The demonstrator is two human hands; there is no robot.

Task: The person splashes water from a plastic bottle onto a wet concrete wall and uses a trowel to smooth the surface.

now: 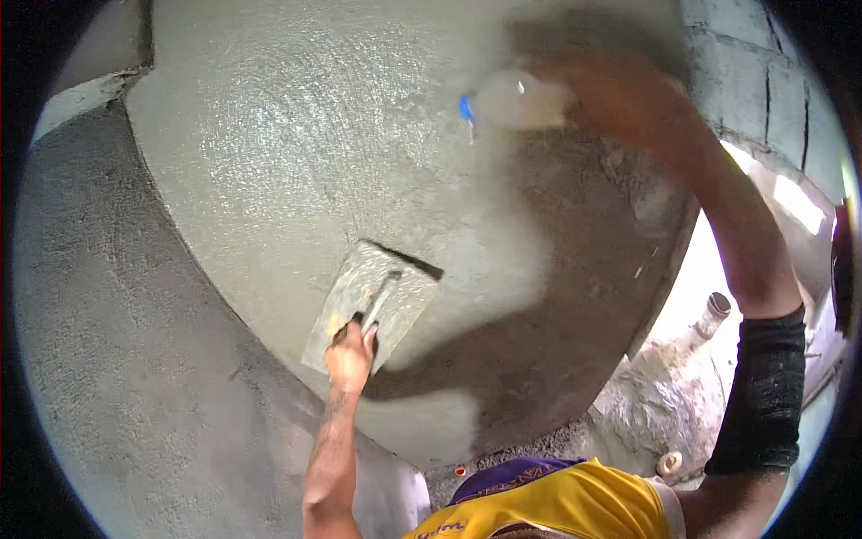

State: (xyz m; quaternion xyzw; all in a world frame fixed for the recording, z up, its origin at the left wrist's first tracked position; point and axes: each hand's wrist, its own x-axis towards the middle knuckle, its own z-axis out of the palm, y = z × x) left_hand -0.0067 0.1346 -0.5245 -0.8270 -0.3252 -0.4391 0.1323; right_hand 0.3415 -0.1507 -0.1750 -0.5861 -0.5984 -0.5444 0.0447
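My left hand (350, 357) is closed around the handle of a plastering trowel (409, 301). Its rectangular metal blade is smeared with grey and lies tilted close to the wall; I cannot tell whether it touches. Raised at the upper right, my right hand (611, 94) is blurred and grips a translucent plastic bottle (516, 101) with a blue cap. The bottle lies sideways, cap to the left, with a thin streak of liquid below the cap. Behind both hands spreads a grey plastered wall (287, 162), wet and shiny at the upper left, darker and in shadow at the right.
A duller grey wall (144, 296) meets the wet one along a corner at the left. Bare blocks (736, 81) show at the upper right. At the lower right, a pipe stub (716, 310) and a smaller pipe end (669, 463) stick out near rough rubble.
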